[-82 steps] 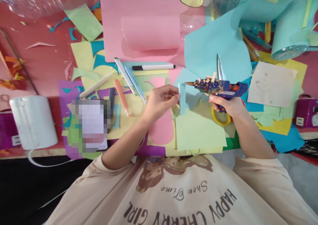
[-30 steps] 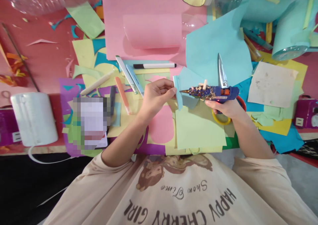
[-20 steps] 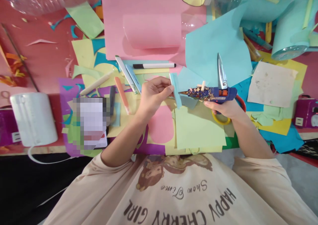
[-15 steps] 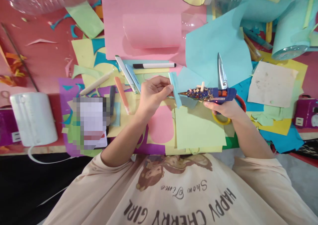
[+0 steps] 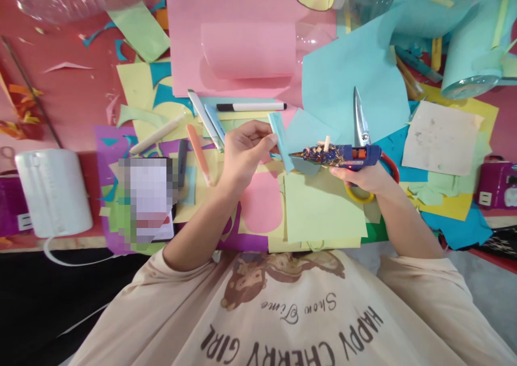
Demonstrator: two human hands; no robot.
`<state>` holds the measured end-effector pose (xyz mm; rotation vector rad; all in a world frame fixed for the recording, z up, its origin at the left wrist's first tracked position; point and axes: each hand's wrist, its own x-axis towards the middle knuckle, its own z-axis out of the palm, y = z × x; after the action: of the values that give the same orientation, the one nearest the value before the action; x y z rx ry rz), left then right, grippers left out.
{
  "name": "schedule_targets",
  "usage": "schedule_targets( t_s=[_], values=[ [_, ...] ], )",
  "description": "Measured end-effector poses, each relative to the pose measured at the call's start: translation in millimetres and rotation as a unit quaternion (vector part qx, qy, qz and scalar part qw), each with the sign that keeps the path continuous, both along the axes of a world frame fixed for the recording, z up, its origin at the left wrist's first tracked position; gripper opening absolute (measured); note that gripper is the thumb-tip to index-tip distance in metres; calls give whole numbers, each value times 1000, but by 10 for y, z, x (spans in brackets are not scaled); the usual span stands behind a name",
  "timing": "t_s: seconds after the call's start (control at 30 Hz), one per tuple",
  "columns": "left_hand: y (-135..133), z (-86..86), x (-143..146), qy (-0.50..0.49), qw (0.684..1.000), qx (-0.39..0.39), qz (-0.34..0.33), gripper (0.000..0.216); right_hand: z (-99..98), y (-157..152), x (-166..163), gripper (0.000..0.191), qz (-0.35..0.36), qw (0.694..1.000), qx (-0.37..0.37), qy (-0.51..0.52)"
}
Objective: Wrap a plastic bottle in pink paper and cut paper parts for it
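My left hand (image 5: 244,153) pinches a narrow light-blue paper strip (image 5: 280,139) and holds it tilted above the paper-covered table. My right hand (image 5: 361,174) grips a blue glue gun (image 5: 343,154) crusted with paper scraps. Its nozzle points left and its tip touches the lower part of the strip. Under the gun lie a pale green sheet (image 5: 323,207) and a pink rounded cut-out (image 5: 262,201).
Scissors (image 5: 359,119) with yellow and red handles lie behind the glue gun. Markers (image 5: 250,107) and pens lie beside a pink sheet (image 5: 242,37). A white roll (image 5: 54,193) sits at left, a teal-wrapped bottle (image 5: 472,48) at right. Paper scraps cover the red table (image 5: 68,96).
The glue gun has come down and left until its tip meets the strip. My left hand has drawn the strip slightly left and tilted it more.
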<state>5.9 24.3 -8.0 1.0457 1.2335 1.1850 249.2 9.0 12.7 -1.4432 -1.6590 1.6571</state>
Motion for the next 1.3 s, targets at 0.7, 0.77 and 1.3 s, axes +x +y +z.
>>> schedule_targets(
  t_s=[0.7, 0.77, 1.3],
  values=[
    [19, 20, -28, -1, 999, 11, 38, 16, 57, 12, -34, 19, 12, 1000, -10, -8],
    [19, 27, -26, 6, 999, 9, 44, 18, 62, 12, -37, 16, 14, 1000, -11, 0],
    [39, -33, -50, -71, 993, 65, 68, 19, 42, 43, -78, 32, 11, 1000, 20, -6]
  ],
)
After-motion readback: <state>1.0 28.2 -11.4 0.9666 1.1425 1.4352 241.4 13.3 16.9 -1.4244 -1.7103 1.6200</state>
